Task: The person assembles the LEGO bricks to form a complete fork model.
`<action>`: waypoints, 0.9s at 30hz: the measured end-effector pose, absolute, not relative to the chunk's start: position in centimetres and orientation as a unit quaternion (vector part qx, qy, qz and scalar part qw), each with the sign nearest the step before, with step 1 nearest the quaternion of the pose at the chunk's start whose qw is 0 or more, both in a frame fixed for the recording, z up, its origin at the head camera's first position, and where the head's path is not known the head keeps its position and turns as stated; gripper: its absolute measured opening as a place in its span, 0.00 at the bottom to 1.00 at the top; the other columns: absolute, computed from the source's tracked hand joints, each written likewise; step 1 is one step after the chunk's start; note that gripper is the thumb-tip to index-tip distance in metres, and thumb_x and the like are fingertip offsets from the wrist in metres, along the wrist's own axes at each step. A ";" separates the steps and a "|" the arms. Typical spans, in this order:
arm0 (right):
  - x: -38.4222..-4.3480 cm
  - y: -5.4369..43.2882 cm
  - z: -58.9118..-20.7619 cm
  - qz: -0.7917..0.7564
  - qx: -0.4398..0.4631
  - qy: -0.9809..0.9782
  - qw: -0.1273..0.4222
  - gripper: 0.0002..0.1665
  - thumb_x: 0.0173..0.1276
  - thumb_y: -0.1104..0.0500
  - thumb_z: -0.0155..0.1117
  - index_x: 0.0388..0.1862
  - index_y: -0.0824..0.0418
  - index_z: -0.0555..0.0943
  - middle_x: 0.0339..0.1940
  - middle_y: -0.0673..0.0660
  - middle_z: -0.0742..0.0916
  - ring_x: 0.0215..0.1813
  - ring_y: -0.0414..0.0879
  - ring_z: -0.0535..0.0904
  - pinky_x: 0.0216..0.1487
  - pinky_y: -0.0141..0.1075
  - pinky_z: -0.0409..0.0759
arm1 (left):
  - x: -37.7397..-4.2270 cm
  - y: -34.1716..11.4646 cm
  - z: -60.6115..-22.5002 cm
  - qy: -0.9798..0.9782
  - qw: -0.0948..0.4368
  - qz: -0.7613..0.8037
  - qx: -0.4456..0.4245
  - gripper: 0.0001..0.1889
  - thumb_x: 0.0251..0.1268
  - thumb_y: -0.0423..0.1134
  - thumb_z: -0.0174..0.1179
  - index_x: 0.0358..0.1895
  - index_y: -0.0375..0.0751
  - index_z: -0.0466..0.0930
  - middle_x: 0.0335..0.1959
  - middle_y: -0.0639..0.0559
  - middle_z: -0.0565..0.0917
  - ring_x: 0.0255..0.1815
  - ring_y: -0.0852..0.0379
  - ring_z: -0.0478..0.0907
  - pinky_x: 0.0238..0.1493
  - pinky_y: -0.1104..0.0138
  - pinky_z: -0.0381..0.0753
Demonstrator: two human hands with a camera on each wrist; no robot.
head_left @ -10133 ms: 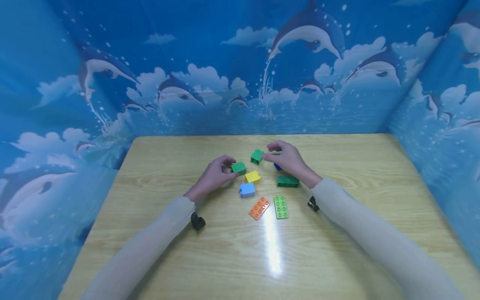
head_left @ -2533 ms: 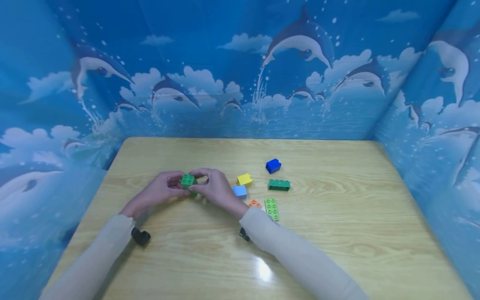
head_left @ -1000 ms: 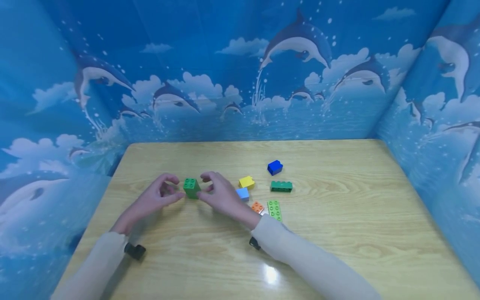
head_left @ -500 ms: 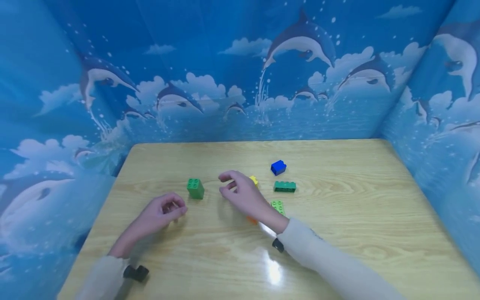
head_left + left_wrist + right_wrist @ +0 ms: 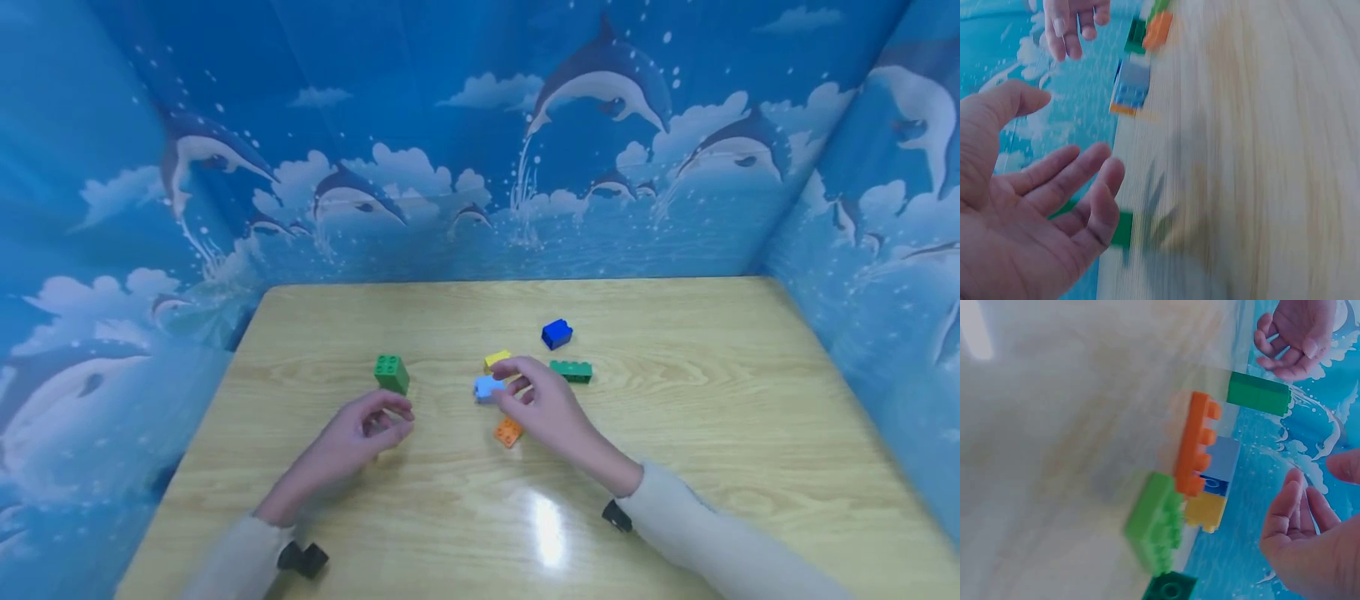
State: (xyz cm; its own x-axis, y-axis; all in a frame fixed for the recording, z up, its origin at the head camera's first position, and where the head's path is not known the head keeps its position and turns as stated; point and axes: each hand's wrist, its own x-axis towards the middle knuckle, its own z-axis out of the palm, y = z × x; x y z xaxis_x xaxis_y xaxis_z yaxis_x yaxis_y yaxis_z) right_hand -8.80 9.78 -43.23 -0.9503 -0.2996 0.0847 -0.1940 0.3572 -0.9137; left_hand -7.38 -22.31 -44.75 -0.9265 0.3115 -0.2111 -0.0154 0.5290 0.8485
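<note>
My left hand [image 5: 367, 429] hovers in front of a green block [image 5: 392, 375] made of stacked bricks standing upright. Its fingers are loosely bent, and the left wrist view shows an empty palm. Over the loose bricks hangs my right hand [image 5: 547, 408], thumb and fingers apart with nothing between them. Near its fingertips lie a light blue brick [image 5: 487, 390], a yellow brick [image 5: 497, 359] and an orange brick [image 5: 507, 432]. A light green brick [image 5: 1154, 519] shows in the right wrist view; the right hand hides it in the head view.
Beyond the right hand lie a dark green brick [image 5: 573, 372] and a dark blue brick [image 5: 557, 334]. All rest on a wooden table [image 5: 675, 350]. A blue curtain [image 5: 450, 242] with dolphins stands behind the table and at both sides.
The green bricks were held together by both hands, then let go and left standing. The right hand has since moved right over the loose bricks; the left has drawn back toward the front.
</note>
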 end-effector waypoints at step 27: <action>-6.1 17.3 -46.2 -0.472 -0.009 0.874 0.117 0.34 0.67 0.53 0.83 0.66 0.65 0.81 0.53 0.56 0.87 0.45 0.47 0.83 0.44 0.38 0.85 | -6.4 -12.1 -46.6 0.848 0.154 0.499 0.086 0.27 0.65 0.44 0.80 0.62 0.39 0.82 0.57 0.49 0.85 0.47 0.55 0.83 0.48 0.61 0.86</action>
State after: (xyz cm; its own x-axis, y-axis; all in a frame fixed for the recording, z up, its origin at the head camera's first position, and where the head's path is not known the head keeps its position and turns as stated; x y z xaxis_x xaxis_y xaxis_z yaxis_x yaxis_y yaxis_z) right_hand -6.14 17.28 -46.22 -0.9725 -0.1267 -0.1954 0.0939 0.5545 -0.8269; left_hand -6.44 -12.09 -46.64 -0.9378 0.2993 -0.1761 -0.0086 0.4869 0.8734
